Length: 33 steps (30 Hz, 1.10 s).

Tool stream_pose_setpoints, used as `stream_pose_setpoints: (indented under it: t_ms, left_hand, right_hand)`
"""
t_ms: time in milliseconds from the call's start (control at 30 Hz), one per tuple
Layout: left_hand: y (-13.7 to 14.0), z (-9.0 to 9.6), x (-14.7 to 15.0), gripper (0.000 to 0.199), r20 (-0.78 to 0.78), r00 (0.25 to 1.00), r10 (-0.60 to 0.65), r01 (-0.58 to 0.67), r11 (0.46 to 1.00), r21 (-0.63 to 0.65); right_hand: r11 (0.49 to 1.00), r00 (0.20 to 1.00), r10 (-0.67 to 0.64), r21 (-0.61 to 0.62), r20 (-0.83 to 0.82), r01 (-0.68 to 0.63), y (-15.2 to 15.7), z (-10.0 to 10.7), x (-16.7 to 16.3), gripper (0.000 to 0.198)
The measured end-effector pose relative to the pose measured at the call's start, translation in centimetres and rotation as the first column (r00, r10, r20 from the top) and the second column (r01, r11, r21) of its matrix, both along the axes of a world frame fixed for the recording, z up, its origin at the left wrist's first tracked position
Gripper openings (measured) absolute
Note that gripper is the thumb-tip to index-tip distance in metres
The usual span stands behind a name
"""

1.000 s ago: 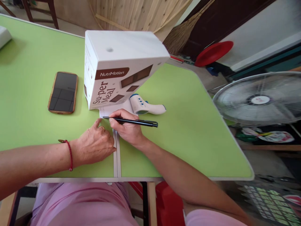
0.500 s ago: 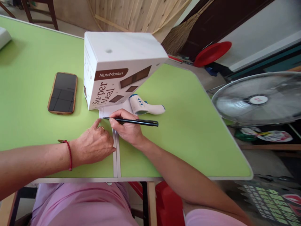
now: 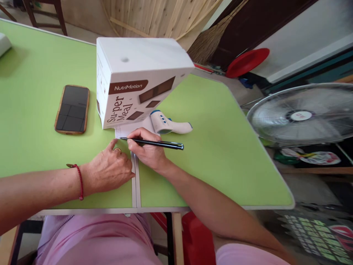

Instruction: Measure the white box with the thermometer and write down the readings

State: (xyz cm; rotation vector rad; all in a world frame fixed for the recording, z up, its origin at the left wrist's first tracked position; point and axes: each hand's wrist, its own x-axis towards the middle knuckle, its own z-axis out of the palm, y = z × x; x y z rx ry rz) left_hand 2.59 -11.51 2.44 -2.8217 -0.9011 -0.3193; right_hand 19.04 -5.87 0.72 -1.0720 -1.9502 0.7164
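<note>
A black pen (image 3: 161, 143) is gripped in my right hand (image 3: 148, 149), its tip down on a small white sheet of paper (image 3: 131, 129) with rows of writing along its left side. My left hand (image 3: 111, 167) rests on the table with the index fingertip at the paper's near left corner. The thumb of that hand is spread to the right, and its other fingers are bent and partly hidden. Behind the paper stands a white NutriMotion box (image 3: 146, 57), which hides part of the sheet. A white and blue handheld thermometer (image 3: 168, 124) lies just beyond my right hand.
On the green table (image 3: 215, 154), a phone in a brown case (image 3: 72, 110) lies left of the box. A seam runs across the tabletop near my hands. A large fan (image 3: 302, 116) stands past the right edge, with a red basin (image 3: 248, 63) behind it.
The whole view has shifted very slightly to the left. Both hands and the pen keep nearly the same place on the paper.
</note>
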Motion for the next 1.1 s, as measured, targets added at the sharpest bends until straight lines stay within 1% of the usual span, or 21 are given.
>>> stream_pose_setpoints:
  t_ms: [200,400,733,900,1100]
  left_hand:
    - [0.03,0.05,-0.03,0.039,0.010,1.000,0.001,-0.001,1.000,-0.012]
    - [0.08,0.18,-0.10,0.040,-0.009,1.000,-0.003,0.003,1.000,0.011]
    - [0.07,0.07,-0.06,0.040,-0.008,1.000,0.005,-0.004,1.000,0.020]
    - [0.13,0.10,-0.06,0.040,-0.013,1.000,-0.001,0.001,1.000,0.012]
    - [0.19,0.18,-0.12,0.038,-0.028,1.000,-0.001,0.001,1.000,-0.014]
  right_hand:
    - [1.000,1.000,0.003,-0.015,-0.008,-0.003,0.09,-0.09,0.11,0.004]
    - [0.998,0.997,-0.059,0.001,-0.047,0.059,0.16,-0.15,0.25,0.008]
    - [1.000,0.997,-0.022,0.000,-0.068,0.022,0.15,-0.01,0.13,0.005]
    - [1.000,1.000,0.008,0.004,-0.029,-0.008,0.34,-0.19,0.44,0.005]
    - [1.000,0.999,-0.025,0.018,-0.040,0.025,0.33,-0.29,0.53,0.008]
